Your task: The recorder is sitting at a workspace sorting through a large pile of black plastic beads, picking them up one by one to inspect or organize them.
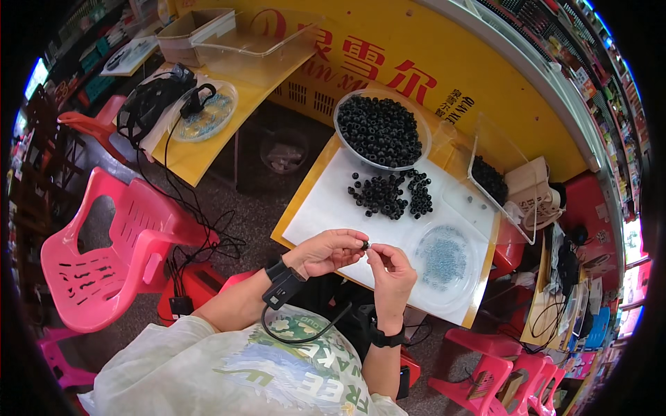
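- Bead (pixel 365 245), black, between the two hands; too small to tell which way its hole runs.
- Left hand (pixel 329 252): thumb and forefinger pinching the bead from its left, nearer than the other.
- Right hand (pixel 393 274): thumb and forefinger drawn together just beside the bead's right; cannot tell what they grip.
- Pile (pixel 378 197) of black beads: beyond both hands, bowl (pixel 425 147) behind it.
- Blue pieces (pixel 444 258): right of the right hand, on a plate (pixel 452 303).
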